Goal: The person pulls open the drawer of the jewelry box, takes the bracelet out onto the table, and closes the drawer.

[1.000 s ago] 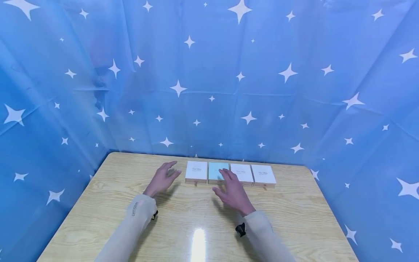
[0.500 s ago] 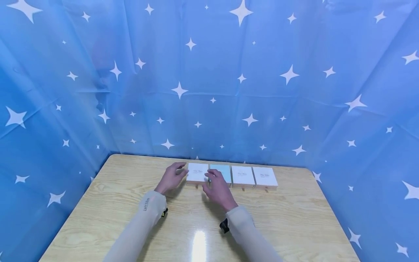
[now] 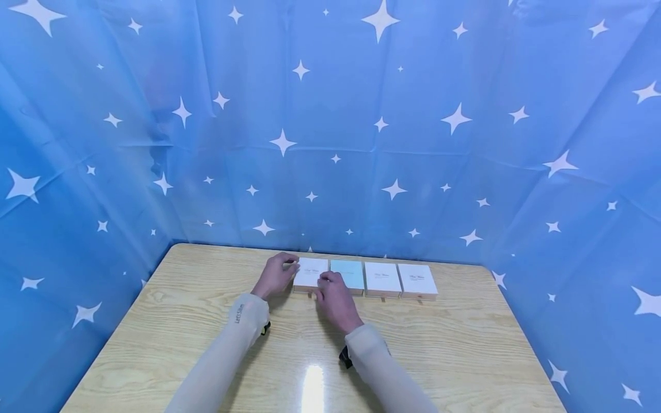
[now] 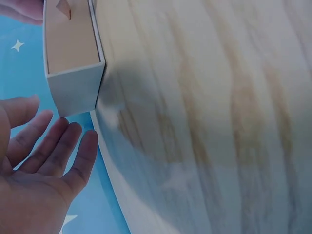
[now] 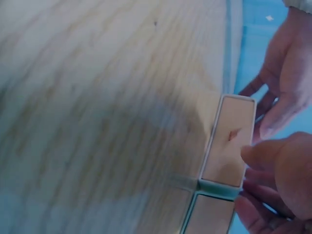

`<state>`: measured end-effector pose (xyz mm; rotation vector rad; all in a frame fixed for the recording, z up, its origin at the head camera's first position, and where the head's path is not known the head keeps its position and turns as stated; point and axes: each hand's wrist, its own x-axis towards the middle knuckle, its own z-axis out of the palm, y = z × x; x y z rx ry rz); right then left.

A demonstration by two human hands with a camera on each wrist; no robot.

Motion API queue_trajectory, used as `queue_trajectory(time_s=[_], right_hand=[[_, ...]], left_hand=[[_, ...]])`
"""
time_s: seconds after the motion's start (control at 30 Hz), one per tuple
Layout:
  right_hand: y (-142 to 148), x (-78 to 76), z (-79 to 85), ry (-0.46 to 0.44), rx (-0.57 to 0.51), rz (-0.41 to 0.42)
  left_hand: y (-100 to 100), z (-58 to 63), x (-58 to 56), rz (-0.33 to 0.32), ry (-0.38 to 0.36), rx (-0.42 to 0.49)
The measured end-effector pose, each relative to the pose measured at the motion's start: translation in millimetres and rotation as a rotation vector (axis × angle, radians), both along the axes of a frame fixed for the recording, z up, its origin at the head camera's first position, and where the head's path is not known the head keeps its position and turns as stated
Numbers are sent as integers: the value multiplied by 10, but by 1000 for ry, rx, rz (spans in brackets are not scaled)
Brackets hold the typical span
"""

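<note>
A white drawer-style box (image 3: 311,271) with printed script on its lid lies at the left end of a row at the table's back. Its pinkish front (image 5: 229,141) carries a small pull tab (image 5: 234,134). My left hand (image 3: 276,276) is at the box's left side, its fingertips close to the side wall; contact is unclear. Over the box's front right corner is my right hand (image 3: 338,301), fingers loosely bent and thumb near the front edge. A light blue box (image 3: 348,274) stands directly to the right.
Two more white boxes (image 3: 383,278) (image 3: 417,279) continue the row to the right. They stand on a wood-grain table (image 3: 439,355). Behind the table's back edge hangs a blue curtain (image 3: 330,115) with white stars.
Both hands have moved in to the leftmost white box: the left hand rightward, the right hand leftward from the light blue box. The boxes keep their places.
</note>
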<state>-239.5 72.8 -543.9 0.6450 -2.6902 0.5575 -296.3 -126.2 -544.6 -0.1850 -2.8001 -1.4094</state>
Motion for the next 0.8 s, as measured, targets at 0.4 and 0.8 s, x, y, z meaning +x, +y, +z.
queue_trajectory(time_s=[0.4, 0.8], right_hand=[[-54, -40, -74, 104, 15, -79], [-64, -27, -75, 127, 60, -73]], left_hand=[[66, -27, -54, -42, 6, -32], [73, 2, -46, -47, 9, -80]])
